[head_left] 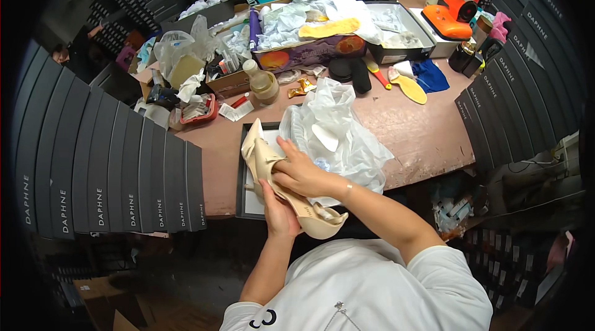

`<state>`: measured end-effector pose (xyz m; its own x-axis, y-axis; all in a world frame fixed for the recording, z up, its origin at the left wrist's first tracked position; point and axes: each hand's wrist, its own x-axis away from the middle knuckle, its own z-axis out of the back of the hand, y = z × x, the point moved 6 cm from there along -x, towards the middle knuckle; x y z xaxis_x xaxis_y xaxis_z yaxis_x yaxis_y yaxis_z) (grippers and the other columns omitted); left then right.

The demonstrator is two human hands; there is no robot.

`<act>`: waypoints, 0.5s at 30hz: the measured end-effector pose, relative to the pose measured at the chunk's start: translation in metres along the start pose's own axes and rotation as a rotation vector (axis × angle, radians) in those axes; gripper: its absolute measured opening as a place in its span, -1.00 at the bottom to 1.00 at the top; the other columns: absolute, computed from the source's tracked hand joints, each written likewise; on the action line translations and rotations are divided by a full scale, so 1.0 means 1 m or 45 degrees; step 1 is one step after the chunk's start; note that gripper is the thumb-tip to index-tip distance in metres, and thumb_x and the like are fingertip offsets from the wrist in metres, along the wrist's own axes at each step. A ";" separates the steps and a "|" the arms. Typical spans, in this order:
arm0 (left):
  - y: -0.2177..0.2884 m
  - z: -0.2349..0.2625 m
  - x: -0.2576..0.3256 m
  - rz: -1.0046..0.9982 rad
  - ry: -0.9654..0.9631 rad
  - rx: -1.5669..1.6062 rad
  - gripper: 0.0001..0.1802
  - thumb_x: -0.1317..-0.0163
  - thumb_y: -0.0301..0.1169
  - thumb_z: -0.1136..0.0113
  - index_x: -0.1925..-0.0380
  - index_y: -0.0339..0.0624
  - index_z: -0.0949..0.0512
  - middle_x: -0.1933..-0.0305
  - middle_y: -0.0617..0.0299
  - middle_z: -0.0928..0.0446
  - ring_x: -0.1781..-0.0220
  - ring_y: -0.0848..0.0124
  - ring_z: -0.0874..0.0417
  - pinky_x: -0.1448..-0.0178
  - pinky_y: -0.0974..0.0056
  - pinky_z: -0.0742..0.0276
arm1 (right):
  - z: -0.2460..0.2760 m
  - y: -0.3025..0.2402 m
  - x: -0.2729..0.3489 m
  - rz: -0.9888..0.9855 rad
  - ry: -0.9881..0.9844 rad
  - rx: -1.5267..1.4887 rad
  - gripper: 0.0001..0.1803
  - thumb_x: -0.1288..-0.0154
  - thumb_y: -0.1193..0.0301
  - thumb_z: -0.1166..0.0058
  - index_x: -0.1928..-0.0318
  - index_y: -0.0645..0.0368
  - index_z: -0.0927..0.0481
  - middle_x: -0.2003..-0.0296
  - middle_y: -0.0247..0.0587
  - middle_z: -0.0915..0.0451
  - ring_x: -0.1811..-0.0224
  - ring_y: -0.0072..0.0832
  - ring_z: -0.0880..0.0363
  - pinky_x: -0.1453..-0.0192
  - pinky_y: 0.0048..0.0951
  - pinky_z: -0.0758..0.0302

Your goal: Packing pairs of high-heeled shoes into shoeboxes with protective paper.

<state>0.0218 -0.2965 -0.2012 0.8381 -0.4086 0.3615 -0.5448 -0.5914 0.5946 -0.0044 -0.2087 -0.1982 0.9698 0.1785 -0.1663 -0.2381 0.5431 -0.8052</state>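
A beige pointed high-heeled shoe (319, 222) with a bow slants over a dark shoebox (240, 198). Its toe points up and away, and its back end is close to my body. Beside its front lies another pointed beige toe (250, 143), seemingly that of a second shoe. My left hand (282, 214) is closed round the shoe's side from below, thumb upward. With its fingers at the shoe's opening, my right hand (302, 173) grips the upper near the bow; some fingertips are hidden inside. White tissue and plastic wrapping (338, 139) lies just right of the box.
Tall stacks of dark shoeboxes flank the table (427, 126) at left (105, 170) and right (527, 77). Behind the wrapping stand a glue bottle (263, 86), a purple box (310, 55) heaped with paper, a brush (378, 74), yellow insoles (409, 88) and an orange device (452, 15). Other people are beyond.
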 end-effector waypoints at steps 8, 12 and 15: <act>-0.023 0.013 -0.029 0.232 -0.013 -0.019 -0.16 -0.35 0.32 0.47 -0.21 -0.19 -0.30 -0.10 0.02 -0.44 -0.06 0.11 -0.54 -0.06 0.05 -0.57 | 0.098 0.053 0.060 -0.198 0.279 0.707 -0.41 -0.17 0.49 -0.18 -0.25 0.07 -0.40 0.19 -0.13 -0.52 0.24 -0.29 -0.56 0.24 -0.33 -0.53; -0.023 0.000 -0.022 0.213 -0.035 0.084 -0.17 -0.34 0.33 0.43 -0.22 -0.17 -0.29 -0.11 0.04 -0.44 -0.08 0.17 -0.54 -0.11 0.05 -0.53 | 0.108 0.026 0.067 -0.267 0.471 -0.371 -0.51 -0.26 0.55 -0.08 -0.22 0.09 -0.43 0.41 -0.32 -0.51 0.44 -0.60 -0.50 0.38 -0.54 -0.49; -0.021 -0.001 -0.018 0.159 -0.104 0.070 -0.17 -0.34 0.34 0.44 -0.22 -0.14 -0.28 -0.10 0.04 -0.43 -0.09 0.21 -0.52 -0.14 0.10 -0.50 | 0.066 0.008 0.082 -0.476 0.125 -1.215 -0.68 -0.38 0.52 0.02 -0.12 0.29 -0.49 0.36 -0.38 -0.56 0.43 -0.73 -0.46 0.38 -0.66 -0.45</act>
<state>0.0183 -0.2759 -0.2193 0.7598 -0.5352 0.3690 -0.6472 -0.5686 0.5079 0.0692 -0.1358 -0.1807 0.9834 0.0411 0.1766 0.1801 -0.3356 -0.9246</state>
